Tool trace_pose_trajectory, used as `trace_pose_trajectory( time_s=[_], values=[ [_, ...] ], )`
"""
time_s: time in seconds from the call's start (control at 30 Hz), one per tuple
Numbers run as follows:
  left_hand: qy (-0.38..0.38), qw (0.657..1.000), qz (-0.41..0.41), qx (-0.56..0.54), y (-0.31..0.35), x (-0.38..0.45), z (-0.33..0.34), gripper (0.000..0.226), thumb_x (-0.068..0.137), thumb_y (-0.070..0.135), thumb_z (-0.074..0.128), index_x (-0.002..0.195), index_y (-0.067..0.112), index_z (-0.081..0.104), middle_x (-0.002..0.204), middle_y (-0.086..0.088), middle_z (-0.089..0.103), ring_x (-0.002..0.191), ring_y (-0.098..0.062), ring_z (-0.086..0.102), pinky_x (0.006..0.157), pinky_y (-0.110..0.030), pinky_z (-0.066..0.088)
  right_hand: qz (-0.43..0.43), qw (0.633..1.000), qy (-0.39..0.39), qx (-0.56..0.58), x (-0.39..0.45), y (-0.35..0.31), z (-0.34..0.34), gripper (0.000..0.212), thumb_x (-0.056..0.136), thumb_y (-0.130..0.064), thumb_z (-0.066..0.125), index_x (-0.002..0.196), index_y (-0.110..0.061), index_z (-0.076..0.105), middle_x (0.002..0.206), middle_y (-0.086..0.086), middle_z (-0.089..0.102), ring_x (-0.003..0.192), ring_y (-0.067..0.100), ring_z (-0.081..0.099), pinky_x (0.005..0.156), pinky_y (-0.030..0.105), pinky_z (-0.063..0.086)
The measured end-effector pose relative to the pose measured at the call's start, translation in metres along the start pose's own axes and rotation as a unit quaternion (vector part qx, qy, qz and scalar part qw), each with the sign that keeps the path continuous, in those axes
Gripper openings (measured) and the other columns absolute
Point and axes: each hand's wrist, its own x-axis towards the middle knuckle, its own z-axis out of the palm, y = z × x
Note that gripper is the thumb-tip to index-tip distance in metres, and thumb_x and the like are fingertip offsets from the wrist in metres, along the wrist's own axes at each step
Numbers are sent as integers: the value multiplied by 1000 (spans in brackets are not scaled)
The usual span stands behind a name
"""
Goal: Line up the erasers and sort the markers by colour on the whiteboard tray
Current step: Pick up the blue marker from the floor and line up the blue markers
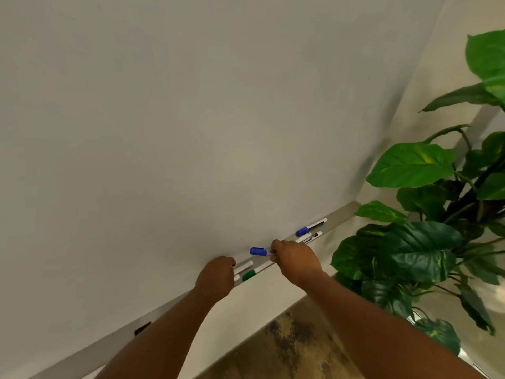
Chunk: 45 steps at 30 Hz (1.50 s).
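A whiteboard (191,119) fills the wall, its tray (341,212) running below both hands. The right hand (293,259) pinches a blue marker (258,251) just above the tray; another blue marker (310,227) lies beyond it, so the blues seem half gathered. The left hand (216,277) is curled over white barrels beside a green marker (252,273), grip unclear; a dark eraser (142,328) waits behind it.

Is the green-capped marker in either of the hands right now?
No: the green-capped white marker lies in the grey metal tray, while the right hand holds a blue-capped marker.
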Motion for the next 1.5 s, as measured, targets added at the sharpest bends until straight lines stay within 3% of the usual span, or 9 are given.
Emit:
trace_pose_trajectory(
  time_s=[0.13, 0.23, 0.3, 0.47, 0.67, 0.87, 1.13, 1.37, 1.5],
  values=[
    [-25, 994, -2, 105, 6, 16, 4, 30, 88, 34, 61, 114, 19, 59, 112, -2, 63, 103, -21, 61, 87, -32, 49, 9, 999, -31, -33, 12, 57, 5, 10, 95, -27, 55, 101, -22, 49, 88, 3, 65, 71, 20, 60, 63, 33, 52],
    [-46, 983, 7, 177, 9, 26, 7, 23, 90, 33, 58, 107, 19, 58, 109, -2, 63, 99, -21, 61, 81, -31, 48, 4, 998, -34, -61, 26, 95, 6, 10, 93, -21, 54, 102, -19, 50, 92, 5, 65, 77, 26, 61, 63, 34, 45],
    [-64, 974, 18, 219, 10, 31, 12, 23, 91, 33, 55, 110, 19, 57, 111, -3, 61, 101, -21, 60, 82, -32, 48, -2, 997, -26, -74, 38, 115, 6, 12, 92, -20, 55, 103, -20, 52, 93, 3, 65, 78, 25, 62, 66, 34, 49],
    [-89, 956, 24, 280, 12, 42, 19, 26, 92, 34, 55, 114, 20, 58, 113, -3, 62, 103, -21, 61, 83, -33, 49, 9, 993, -37, -110, 71, 157, 5, 18, 87, -14, 60, 99, -22, 49, 91, 3, 64, 75, 22, 59, 66, 32, 44],
    [-135, 936, 29, 323, 15, 51, 24, 31, 91, 26, 58, 120, 16, 59, 116, -5, 62, 105, -24, 61, 85, -35, 50, -4, 990, -66, -123, 97, 188, 14, 23, 87, -14, 61, 107, -21, 50, 99, 3, 65, 86, 23, 61, 74, 31, 39],
    [-155, 932, 39, 325, 14, 55, 31, 29, 93, 24, 57, 120, 14, 58, 117, -7, 61, 106, -25, 60, 87, -37, 51, -30, 982, -110, -150, 102, 207, 30, 22, 91, -20, 57, 111, -23, 50, 99, 2, 68, 85, 23, 64, 83, 33, 43],
    [-89, 950, 88, 287, 22, 56, 24, 25, 91, 23, 55, 115, 19, 57, 110, -4, 62, 94, -25, 63, 77, -37, 51, -63, 980, -111, -152, 110, 217, 46, 28, 91, -19, 57, 117, -28, 55, 110, -1, 67, 97, 22, 62, 93, 35, 41],
    [-52, 955, 126, 264, 27, 59, 19, 20, 94, 25, 51, 112, 18, 56, 106, -4, 61, 88, -25, 62, 63, -35, 45, -72, 977, -111, -165, 111, 215, 60, 32, 91, -18, 56, 121, -27, 60, 119, 1, 59, 108, 23, 55, 93, 36, 43],
    [-43, 957, 136, 253, 27, 59, 23, 21, 95, 27, 50, 113, 17, 55, 106, -5, 61, 87, -26, 61, 64, -37, 48, -70, 977, -106, -174, 110, 214, 59, 32, 90, -16, 57, 120, -26, 60, 119, 0, 61, 107, 22, 56, 93, 36, 45]
  ],
)
